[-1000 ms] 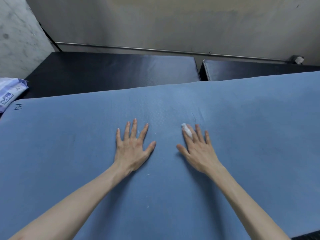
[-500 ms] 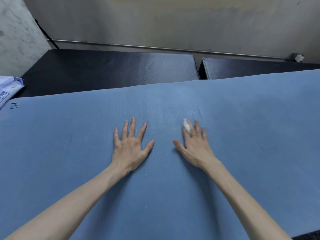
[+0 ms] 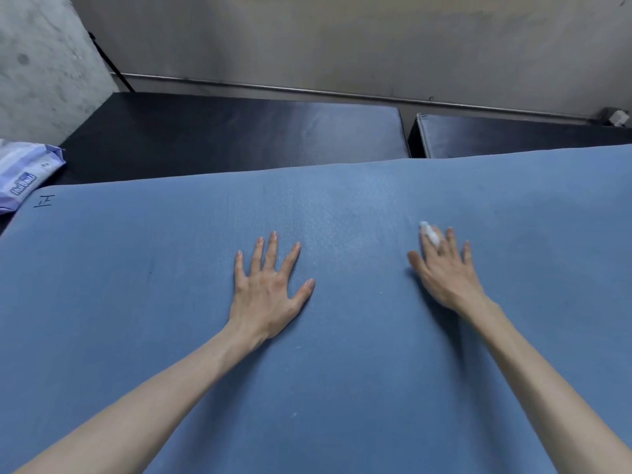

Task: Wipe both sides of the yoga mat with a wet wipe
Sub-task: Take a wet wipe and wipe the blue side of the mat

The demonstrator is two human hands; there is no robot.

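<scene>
Blue yoga mat [image 3: 171, 302] laid flat, fills most of view from 3 to 9 o'clock, far edge running across the middle. Two black pads [image 3: 239, 131] beyond it at 12, wall behind. L hand [image 3: 270, 289] palm down on mat near center, fingers straight and spread, holding nothing. R hand [image 3: 444, 268] flat on mat at approx 3 o'clock of the L hand, well apart, slightly blurred; fingers extended, white wet wipe [image 3: 430, 232] wadded small at the fingertips, pressed to mat. Wipes pack [image 3: 24, 172] at 9–10 o'clock edge, just off the mat corner. Small pen mark [image 3: 44, 201] on that corner.
</scene>
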